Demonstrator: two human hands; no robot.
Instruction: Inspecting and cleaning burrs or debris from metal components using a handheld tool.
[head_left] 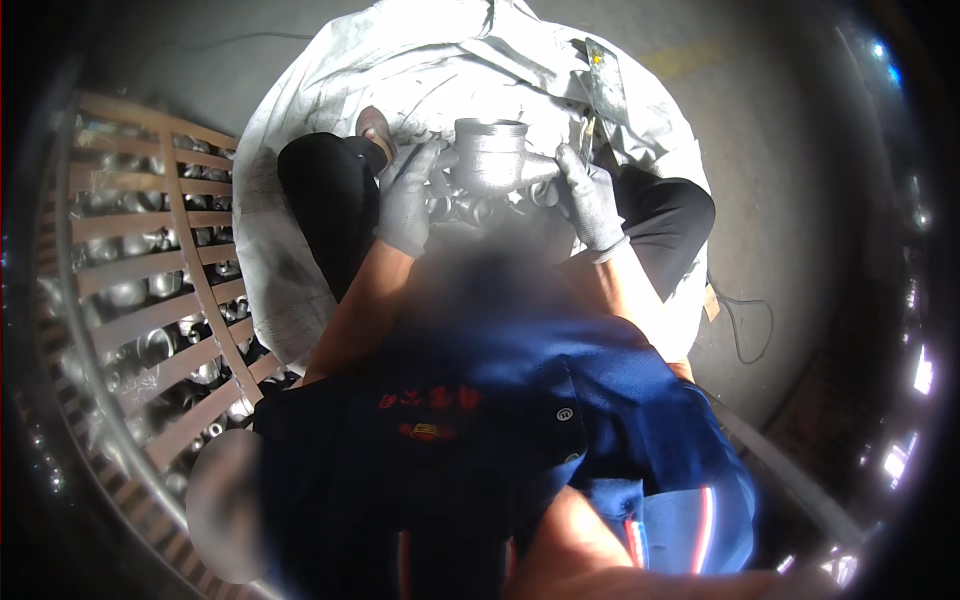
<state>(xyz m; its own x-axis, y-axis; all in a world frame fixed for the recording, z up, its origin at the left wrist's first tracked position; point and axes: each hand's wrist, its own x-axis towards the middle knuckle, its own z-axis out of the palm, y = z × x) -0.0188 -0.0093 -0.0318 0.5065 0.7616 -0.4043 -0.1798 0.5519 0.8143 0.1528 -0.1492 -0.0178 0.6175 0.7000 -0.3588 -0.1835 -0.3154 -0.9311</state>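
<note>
Navy jacket (640,400) nearest, both hands (404,200) (597,205) pinch a grey metal fitting (490,160) between them.

A dark navy blue cloth jacket (480,470) fills the lower middle of the frame, with red lettering (432,399), a small yellow emblem (426,432), round buttons (565,414) and white-and-red stripes (705,525). In the upper middle, grey knitted gloves (598,205) cover the left grip (408,190) and right grip (590,192); black trousers (328,195) and a brown shoe (373,124) complete the clothing.
</note>
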